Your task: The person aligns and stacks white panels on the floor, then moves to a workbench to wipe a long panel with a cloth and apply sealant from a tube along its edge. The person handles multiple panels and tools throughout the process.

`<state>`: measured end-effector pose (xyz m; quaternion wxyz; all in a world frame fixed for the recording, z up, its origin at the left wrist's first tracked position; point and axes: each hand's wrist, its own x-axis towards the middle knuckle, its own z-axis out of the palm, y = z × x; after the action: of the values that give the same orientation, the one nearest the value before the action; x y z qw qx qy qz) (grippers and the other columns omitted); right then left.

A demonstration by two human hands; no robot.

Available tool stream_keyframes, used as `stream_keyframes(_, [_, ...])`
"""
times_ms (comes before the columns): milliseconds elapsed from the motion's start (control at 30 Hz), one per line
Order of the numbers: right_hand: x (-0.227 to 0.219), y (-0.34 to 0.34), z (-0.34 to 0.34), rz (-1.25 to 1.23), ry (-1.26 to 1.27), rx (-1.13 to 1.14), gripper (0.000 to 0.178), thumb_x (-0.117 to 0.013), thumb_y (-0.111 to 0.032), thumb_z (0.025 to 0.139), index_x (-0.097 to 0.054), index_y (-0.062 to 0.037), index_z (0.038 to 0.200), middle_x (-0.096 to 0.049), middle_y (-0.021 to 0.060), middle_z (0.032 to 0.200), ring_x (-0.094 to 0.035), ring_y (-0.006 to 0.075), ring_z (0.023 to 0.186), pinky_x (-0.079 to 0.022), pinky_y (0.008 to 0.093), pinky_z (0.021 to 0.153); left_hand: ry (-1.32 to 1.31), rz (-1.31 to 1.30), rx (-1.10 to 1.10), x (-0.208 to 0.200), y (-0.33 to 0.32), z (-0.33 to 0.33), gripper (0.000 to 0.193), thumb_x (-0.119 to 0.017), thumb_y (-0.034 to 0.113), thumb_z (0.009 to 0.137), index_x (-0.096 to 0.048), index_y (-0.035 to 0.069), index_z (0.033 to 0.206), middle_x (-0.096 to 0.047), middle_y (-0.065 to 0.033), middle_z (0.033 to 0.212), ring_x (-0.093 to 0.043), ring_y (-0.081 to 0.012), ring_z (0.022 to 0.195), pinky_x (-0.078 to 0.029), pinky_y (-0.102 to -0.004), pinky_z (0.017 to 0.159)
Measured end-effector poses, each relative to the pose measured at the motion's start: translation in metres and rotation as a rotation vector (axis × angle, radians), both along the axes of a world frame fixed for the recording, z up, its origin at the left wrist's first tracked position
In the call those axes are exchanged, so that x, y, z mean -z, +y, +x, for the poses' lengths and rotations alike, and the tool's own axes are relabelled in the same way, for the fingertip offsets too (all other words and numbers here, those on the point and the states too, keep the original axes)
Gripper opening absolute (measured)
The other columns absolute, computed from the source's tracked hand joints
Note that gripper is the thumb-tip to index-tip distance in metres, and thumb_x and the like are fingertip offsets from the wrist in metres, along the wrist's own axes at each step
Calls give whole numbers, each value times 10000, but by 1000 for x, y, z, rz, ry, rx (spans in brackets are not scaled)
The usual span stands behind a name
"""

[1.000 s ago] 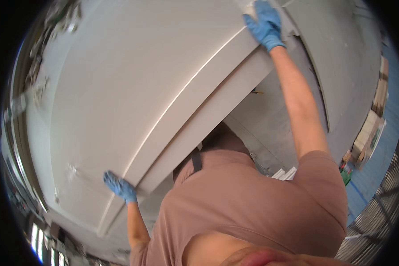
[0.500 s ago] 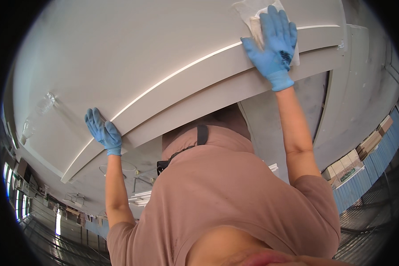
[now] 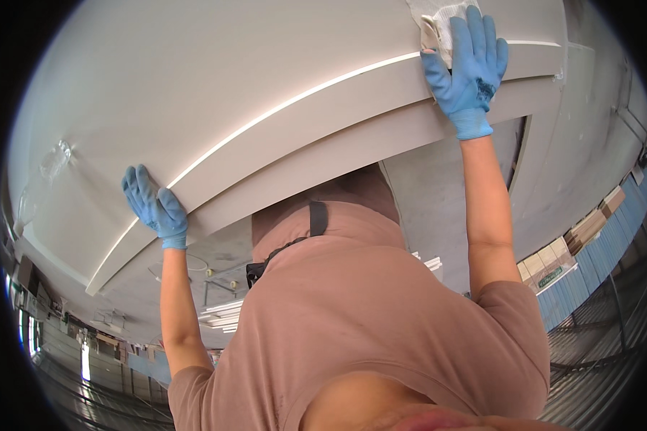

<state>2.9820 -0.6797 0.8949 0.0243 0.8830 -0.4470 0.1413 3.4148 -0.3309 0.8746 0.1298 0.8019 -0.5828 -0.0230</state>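
My right hand (image 3: 471, 68), in a blue work glove, lies flat with fingers stretched over a white cloth (image 3: 444, 18). It presses the cloth against the large pale grey panel (image 3: 266, 57) by its near edge; part of the cloth is hidden under the hand. My left hand (image 3: 154, 208), gloved the same way, rests near the panel's left end with nothing in it. Its fingers are stretched out and the thumb stands apart. Both hands lie across the long bright edge strip (image 3: 280, 108), which looks curved through the lens.
Crumpled clear plastic (image 3: 55, 159) lies on the panel at the far left. Beneath the panel shows a grey floor (image 3: 431, 179), with white strips (image 3: 224, 316) lower left. Pale boxes or boards (image 3: 546, 266) stand beside a blue corrugated surface (image 3: 597, 251) at the right.
My right hand has slid a little to the right with the cloth. My left hand has shifted slightly left and up in the picture, and the whole view has tilted somewhat.
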Motion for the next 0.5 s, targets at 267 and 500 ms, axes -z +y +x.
stream_keyframes(267, [18,131,130,274,20,-229,713,-521,-641,999,-637,-30,1348,-457,203,1612,-350,419,1536,-194,585,1265,9,-59,-44,1,7,7,562,-551,323,1006,-573,75,1510,-537,-177,1557,-438,-419,1476,-313,-528,1234])
stream_keyframes(500, [7,215,228,261,-39,-310,773,-501,-677,991,-610,-12,1370,-431,218,1624,-338,422,1539,-185,572,1269,400,-476,-136,-4,34,25,522,-533,272,1028,-569,9,1478,-538,-223,1539,-462,-436,1461,-323,-529,1226])
